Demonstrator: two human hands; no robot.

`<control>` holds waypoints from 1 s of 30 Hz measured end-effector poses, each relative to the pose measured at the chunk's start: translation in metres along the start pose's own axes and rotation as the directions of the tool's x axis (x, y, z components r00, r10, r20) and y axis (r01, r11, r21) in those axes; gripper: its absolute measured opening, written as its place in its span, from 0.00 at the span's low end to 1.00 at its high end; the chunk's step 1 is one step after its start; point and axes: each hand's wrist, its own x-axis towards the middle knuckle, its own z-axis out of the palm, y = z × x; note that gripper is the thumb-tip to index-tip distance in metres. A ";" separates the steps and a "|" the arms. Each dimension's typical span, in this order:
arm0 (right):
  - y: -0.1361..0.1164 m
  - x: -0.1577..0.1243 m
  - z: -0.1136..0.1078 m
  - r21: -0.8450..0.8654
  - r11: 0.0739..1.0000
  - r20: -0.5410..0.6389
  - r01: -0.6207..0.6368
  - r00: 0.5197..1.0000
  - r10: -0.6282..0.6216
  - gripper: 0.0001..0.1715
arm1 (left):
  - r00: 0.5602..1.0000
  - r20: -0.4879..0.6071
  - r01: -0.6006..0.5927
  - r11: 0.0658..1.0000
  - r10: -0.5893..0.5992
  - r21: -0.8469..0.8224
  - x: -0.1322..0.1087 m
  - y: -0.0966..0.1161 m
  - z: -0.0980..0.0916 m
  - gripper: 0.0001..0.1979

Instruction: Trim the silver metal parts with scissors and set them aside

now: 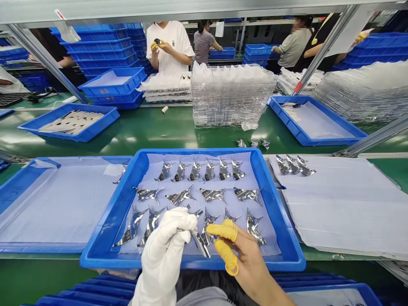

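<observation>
A shiny silver piece (pixel 200 243) with sharp points is pinched in the left hand (pixel 164 250), which wears a white glove. The piece tilts, with one tip down. The right hand (pixel 245 255) is just beside it, with yellow finger covers (pixel 222 232) on two fingers. More shiny pieces (pixel 180 196) lie in rows on a thin pale sheet (pixel 228 206) in a blue tray (pixel 191 262). They sit apart, and each looks like a bent, pointy wing.
</observation>
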 end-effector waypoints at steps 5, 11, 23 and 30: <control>-0.001 0.000 -0.001 0.025 1.000 0.051 -0.009 0.999 0.008 0.18 | 1.000 -0.006 0.028 1.000 -0.028 -0.008 -0.001 -0.001 0.000 0.08; 0.000 -0.005 0.003 0.037 0.998 -0.002 0.041 0.999 -0.041 0.19 | 0.999 0.014 0.049 0.998 -0.048 -0.044 -0.004 -0.001 0.002 0.08; -0.004 -0.003 0.004 -0.125 0.974 0.084 0.187 0.981 -0.177 0.22 | 0.999 0.034 0.036 0.998 -0.035 -0.047 -0.003 0.005 0.005 0.07; 0.000 -0.004 0.008 -0.147 0.959 0.089 0.242 0.969 -0.231 0.29 | 0.998 0.037 -0.045 0.998 0.046 -0.044 -0.004 0.003 0.005 0.08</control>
